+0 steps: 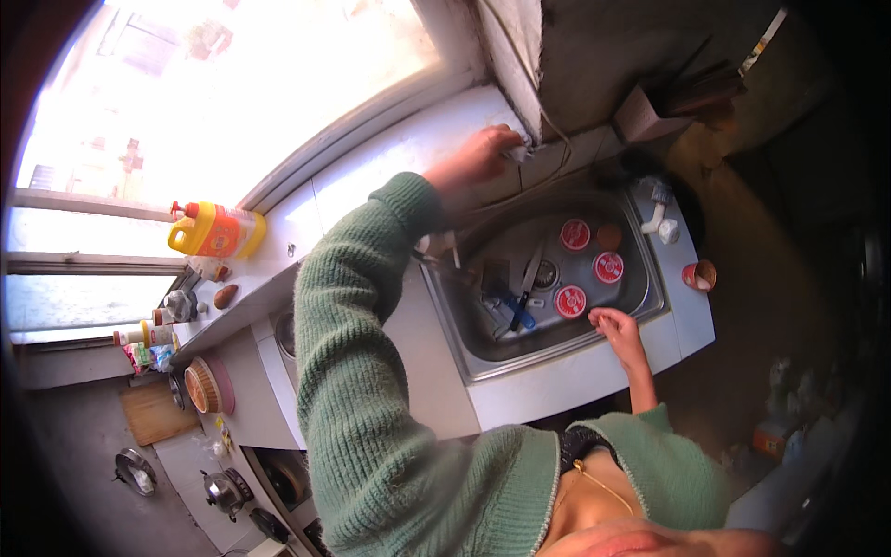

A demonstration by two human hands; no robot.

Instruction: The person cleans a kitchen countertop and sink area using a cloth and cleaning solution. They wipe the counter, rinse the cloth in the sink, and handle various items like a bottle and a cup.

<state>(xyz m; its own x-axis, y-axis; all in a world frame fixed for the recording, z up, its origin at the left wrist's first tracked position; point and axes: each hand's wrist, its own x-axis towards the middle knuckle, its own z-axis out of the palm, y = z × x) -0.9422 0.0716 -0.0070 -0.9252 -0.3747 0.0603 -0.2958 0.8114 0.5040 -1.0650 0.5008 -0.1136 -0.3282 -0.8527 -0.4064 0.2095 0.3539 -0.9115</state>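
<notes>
My left hand [487, 152] reaches out over the white tiled window ledge [418, 157], at its far corner by the wall. Its fingers are closed on a crumpled whitish wad [517, 151], perhaps cloth. Over the near rim of the steel sink [487, 365] hangs my right hand [619, 335], fingers curled; whether they hold anything is unclear. Three round red-and-white lids or tubs [571, 301] lie in the sink, the nearest one close to my right fingertips. Also in the basin are a knife [532, 268], a blue-handled utensil [521, 310] and a round brown item [608, 237].
A yellow jug with a red pump [219, 230] stands on the ledge. A white tap-like fitting [661, 216] and a red cup [698, 276] are at the counter's right. A box of utensils [647, 115] hangs on the wall. At lower left are a basket [202, 386] and kettle [226, 493].
</notes>
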